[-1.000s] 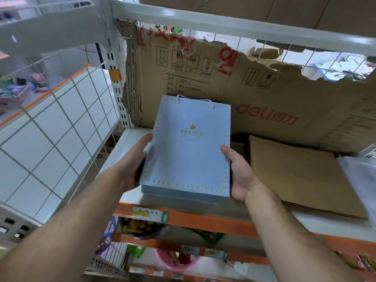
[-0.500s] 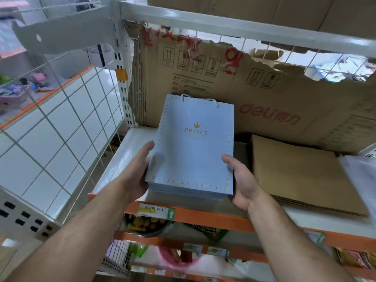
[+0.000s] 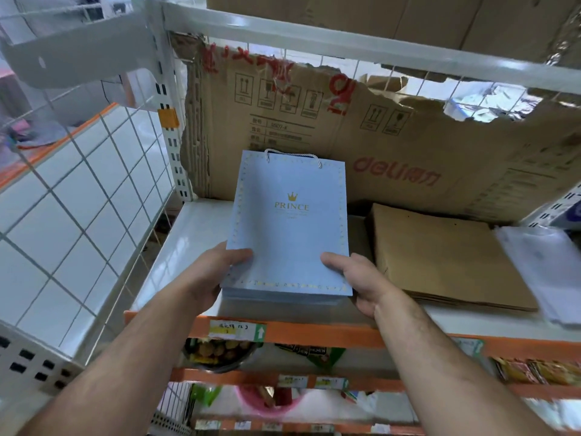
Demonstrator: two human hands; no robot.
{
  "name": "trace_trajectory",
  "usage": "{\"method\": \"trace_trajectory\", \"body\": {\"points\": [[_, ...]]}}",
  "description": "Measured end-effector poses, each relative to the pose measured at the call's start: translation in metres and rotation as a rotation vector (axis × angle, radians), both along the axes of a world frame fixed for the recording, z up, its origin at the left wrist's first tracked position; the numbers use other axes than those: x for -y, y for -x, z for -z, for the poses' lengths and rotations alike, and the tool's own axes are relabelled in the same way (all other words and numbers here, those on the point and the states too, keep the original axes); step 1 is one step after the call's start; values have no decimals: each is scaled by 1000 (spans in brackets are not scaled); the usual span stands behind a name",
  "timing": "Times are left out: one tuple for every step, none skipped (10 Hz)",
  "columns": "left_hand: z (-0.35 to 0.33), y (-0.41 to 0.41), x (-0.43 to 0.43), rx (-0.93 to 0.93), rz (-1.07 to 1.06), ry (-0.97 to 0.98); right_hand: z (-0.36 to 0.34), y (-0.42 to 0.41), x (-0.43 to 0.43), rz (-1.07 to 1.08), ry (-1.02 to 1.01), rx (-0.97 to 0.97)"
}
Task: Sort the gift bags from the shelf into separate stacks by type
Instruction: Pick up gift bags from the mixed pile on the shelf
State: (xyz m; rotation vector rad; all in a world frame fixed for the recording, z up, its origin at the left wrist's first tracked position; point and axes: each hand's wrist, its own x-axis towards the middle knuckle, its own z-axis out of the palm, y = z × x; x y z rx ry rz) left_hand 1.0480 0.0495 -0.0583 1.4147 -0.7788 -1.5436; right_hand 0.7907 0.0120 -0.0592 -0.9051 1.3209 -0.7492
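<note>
A stack of flat light-blue gift bags (image 3: pixel 289 228) printed PRINCE with a gold crown lies on the white shelf (image 3: pixel 191 234), its white cord handles at the far end. My left hand (image 3: pixel 213 275) grips the stack's near left corner with the thumb on top. My right hand (image 3: pixel 358 278) grips the near right corner, thumb on top too. To the right lies a stack of flat brown paper bags (image 3: pixel 440 256), and further right a pile of white, translucent bags (image 3: pixel 547 265).
A torn cardboard sheet (image 3: pixel 377 146) stands along the shelf's back. A wire grid panel (image 3: pixel 78 196) closes the left side. The shelf has an orange front edge (image 3: pixel 314 335), with snack goods on the lower shelves. Cartons sit on the shelf above.
Both hands have slid from the stack's sides toward its near corners, thumbs now on top. The blue stack has stayed in about the same spot on the shelf.
</note>
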Motion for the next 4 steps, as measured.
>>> {"method": "trace_trajectory", "body": {"points": [[-1,1,1,-7,-6,20,0,2,2,16,4,-8],[-10,1,-3,35,13,45,-6,0,-2,26,42,5],[-22,-2,-7,71,-16,53,-14,-1,-12,47,103,-48],[-34,8,-20,277,-88,156,-21,2,-24,-2,176,-116]]}}
